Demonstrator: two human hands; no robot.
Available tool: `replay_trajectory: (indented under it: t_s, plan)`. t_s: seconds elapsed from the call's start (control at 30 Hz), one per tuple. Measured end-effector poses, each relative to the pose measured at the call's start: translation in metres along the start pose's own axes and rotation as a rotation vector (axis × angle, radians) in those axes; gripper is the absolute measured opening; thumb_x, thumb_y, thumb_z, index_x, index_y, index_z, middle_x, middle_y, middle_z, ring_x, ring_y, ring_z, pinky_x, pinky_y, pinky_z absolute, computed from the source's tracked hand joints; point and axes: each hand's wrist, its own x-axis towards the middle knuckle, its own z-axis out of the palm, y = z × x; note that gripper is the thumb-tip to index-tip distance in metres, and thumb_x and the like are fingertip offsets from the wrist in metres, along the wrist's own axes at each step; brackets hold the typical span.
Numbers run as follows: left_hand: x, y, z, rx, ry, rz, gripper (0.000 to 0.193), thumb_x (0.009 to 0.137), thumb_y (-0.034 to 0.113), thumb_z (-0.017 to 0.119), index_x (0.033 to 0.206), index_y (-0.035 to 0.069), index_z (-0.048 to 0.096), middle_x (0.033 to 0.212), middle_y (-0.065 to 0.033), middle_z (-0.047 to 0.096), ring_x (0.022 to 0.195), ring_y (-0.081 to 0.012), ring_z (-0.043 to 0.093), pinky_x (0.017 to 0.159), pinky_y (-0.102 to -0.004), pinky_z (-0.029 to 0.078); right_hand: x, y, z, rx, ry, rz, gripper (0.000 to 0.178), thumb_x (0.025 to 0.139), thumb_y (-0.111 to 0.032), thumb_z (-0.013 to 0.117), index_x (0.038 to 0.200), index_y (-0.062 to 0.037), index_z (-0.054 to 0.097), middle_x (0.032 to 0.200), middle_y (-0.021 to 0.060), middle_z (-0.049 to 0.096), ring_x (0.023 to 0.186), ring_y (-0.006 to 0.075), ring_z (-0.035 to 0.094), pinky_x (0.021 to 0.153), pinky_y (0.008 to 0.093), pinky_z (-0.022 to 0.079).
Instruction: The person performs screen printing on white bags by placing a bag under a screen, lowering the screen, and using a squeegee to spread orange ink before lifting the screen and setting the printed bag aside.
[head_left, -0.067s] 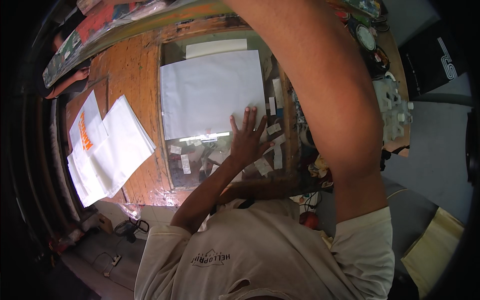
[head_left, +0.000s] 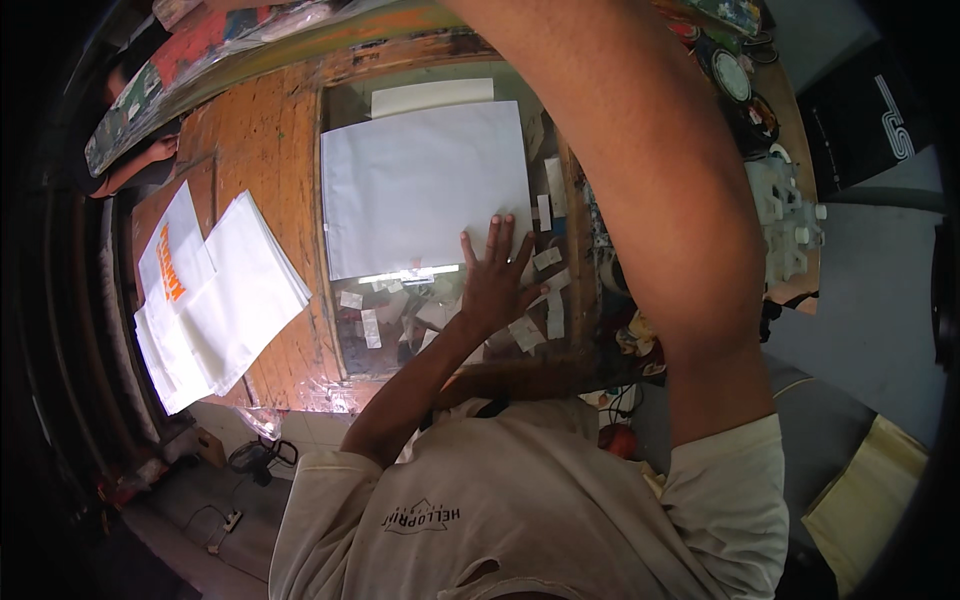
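A flat white sheet (head_left: pixel 420 190), of fabric or paper, lies on a glass panel (head_left: pixel 405 345) set in a wooden table. My left hand (head_left: pixel 490 285) rests palm down at the sheet's near right corner, fingers spread, with the fingertips on it. My raised right arm (head_left: pixel 650 170) crosses the upper right and leaves over the top edge, so its hand is out of sight. Beyond the table's far side a paint-stained frame (head_left: pixel 300 50) stands raised at a slant. Behind the sheet a pale strip (head_left: pixel 432 95) shows.
White sheets (head_left: pixel 245 300) lie stacked at the left, the top one bearing orange print (head_left: pixel 170 262). Several tape scraps (head_left: pixel 372 328) dot the glass. Plastic bottles (head_left: pixel 780 215) and round tins (head_left: pixel 728 75) stand at the right. Another person's arm (head_left: pixel 140 165) shows at the far left.
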Motion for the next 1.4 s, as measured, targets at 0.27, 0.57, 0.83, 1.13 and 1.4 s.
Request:
replay_trajectory:
  t_s: [0.27, 0.57, 0.83, 1.13, 1.4]
  plan:
    - [0.007, 0.008, 0.005, -0.051, -0.075, 0.010, 0.089, 0.093, 0.065, 0.058, 0.159, 0.010, 0.038, 0.169, -0.0257, 0.016, 0.159, -0.0399, 0.007, 0.114, -0.0808, 0.011, -0.002, -0.004, 0.010, -0.077, 0.066, 0.031, 0.062, 0.096, -0.058, 0.059, 0.117, -0.0010, 0.070, 0.097, 0.0113, 0.070, 0.086, 0.0192, 0.070, 0.085, 0.0362, 0.060]
    - [0.009, 0.011, 0.005, -0.078, 0.020, 0.019, 0.090, 0.094, 0.060, 0.062, 0.161, 0.008, 0.033, 0.170, -0.0251, 0.012, 0.159, -0.0393, 0.008, 0.116, -0.0787, 0.008, 0.002, -0.003, 0.007, -0.062, 0.032, 0.025, 0.048, 0.093, -0.043, 0.059, 0.111, -0.0014, 0.075, 0.096, 0.0148, 0.072, 0.082, 0.0209, 0.070, 0.081, 0.0366, 0.059]
    - [-0.056, -0.030, -0.006, -0.057, 0.084, -0.261, 0.090, 0.095, 0.050, 0.066, 0.163, 0.008, 0.025, 0.170, -0.0276, 0.008, 0.159, -0.0444, 0.002, 0.115, -0.0788, -0.002, 0.019, -0.012, 0.003, -0.075, -0.023, 0.099, 0.037, 0.091, -0.030, 0.060, 0.105, -0.0018, 0.079, 0.094, 0.0180, 0.073, 0.079, 0.0224, 0.070, 0.078, 0.0370, 0.058]
    - [-0.075, -0.035, 0.002, -0.043, 0.048, -0.242, 0.083, 0.097, 0.048, 0.064, 0.162, 0.010, 0.028, 0.170, -0.0274, 0.008, 0.159, -0.0448, 0.002, 0.113, -0.0817, -0.002, 0.030, -0.006, 0.000, 0.075, -0.076, 0.107, 0.033, 0.087, -0.022, 0.057, 0.097, -0.0053, 0.083, 0.091, 0.0218, 0.075, 0.073, 0.0258, 0.071, 0.073, 0.0382, 0.057]
    - [-0.064, -0.035, -0.004, -0.021, 0.084, -0.167, 0.080, 0.097, 0.049, 0.063, 0.163, 0.019, 0.029, 0.170, -0.0247, 0.008, 0.159, -0.0434, 0.002, 0.113, -0.0814, 0.001, 0.043, -0.017, 0.015, -0.018, -0.117, 0.303, 0.029, 0.095, -0.020, 0.053, 0.088, -0.0040, 0.077, 0.065, 0.0062, 0.060, 0.051, 0.0103, 0.046, 0.047, 0.0278, 0.039]
